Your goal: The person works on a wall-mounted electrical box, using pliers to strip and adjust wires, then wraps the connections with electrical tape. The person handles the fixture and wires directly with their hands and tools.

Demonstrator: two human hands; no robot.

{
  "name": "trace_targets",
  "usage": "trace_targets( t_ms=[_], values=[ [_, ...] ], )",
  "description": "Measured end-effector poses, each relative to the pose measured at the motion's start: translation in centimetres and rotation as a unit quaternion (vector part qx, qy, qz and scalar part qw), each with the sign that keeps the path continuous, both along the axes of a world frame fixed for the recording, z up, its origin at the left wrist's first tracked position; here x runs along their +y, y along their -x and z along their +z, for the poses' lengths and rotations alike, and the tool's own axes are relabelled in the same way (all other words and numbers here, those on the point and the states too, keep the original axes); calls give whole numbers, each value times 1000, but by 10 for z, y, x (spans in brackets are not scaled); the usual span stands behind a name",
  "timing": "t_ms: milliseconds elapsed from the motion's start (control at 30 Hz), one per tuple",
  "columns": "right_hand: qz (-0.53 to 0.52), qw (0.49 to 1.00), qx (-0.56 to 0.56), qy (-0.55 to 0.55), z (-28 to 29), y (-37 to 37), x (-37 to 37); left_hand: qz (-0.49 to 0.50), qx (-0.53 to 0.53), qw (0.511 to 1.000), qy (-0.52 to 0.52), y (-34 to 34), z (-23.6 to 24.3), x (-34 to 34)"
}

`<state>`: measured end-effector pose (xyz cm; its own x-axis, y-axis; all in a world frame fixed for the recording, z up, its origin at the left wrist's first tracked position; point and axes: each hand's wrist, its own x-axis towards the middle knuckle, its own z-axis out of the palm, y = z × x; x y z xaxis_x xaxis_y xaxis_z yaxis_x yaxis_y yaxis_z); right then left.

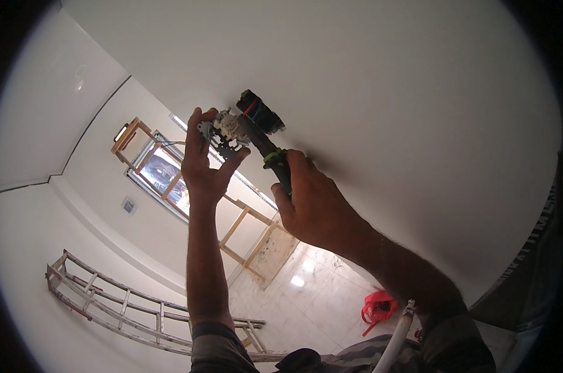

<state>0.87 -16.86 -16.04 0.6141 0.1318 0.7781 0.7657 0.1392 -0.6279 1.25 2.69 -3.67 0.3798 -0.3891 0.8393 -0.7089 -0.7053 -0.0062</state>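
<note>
Raised in front of the wall, my left hand [205,171] has its thumb and fingers closed around the edges of an electrical wall fitting [228,129], a pale block on a grey metal frame. My right hand [319,202] grips a black screwdriver-like tool [267,149] with a green band. The tool's far end meets the right side of the fitting, where its tip is hidden. Just beyond lies a black recessed wall box [261,112], with red and blue wires showing across it.
A white wall [406,124] spreads across the right. Below left, a metal ladder [126,308] runs along the lower side. A wooden frame [244,239] stands near a window [163,174]. A red bag [378,309] rests on the tiled floor [312,292].
</note>
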Motion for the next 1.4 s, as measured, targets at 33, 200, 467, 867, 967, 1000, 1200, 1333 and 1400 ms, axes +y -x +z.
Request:
trace_targets(
  t_ms=[33, 200, 467, 867, 967, 1000, 1200, 1333, 1400],
  values=[
    [0, 1000, 1, 3, 1, 1, -3, 18, -1, 1000, -6, 3, 2, -2],
    [29, 999, 31, 31, 7, 6, -15, 39, -29, 998, -40, 8, 6, -5],
    [9, 997, 37, 68, 13, 16, -29, 179, -143, 960, -160, 25, 11, -21],
    [9, 980, 80, 181, 27, 16, -51, 207, -148, 954, -161, 31, 2, -39],
    [15, 979, 74, 188, 25, 13, -55, 197, -143, 953, -178, 32, 7, -41],
    [11, 980, 67, 186, 24, 13, -56, 182, -113, 964, -157, 32, 8, -40],
    [-25, 978, 49, 199, 24, 13, -55, 156, -34, 981, -109, 29, 11, -37],
    [-21, 976, 50, 213, 28, 12, -62, 187, -66, 969, -145, 33, 16, -42],
    [-7, 971, 68, 231, 35, 15, -67, 198, -77, 964, -158, 33, 17, -42]
  ],
)
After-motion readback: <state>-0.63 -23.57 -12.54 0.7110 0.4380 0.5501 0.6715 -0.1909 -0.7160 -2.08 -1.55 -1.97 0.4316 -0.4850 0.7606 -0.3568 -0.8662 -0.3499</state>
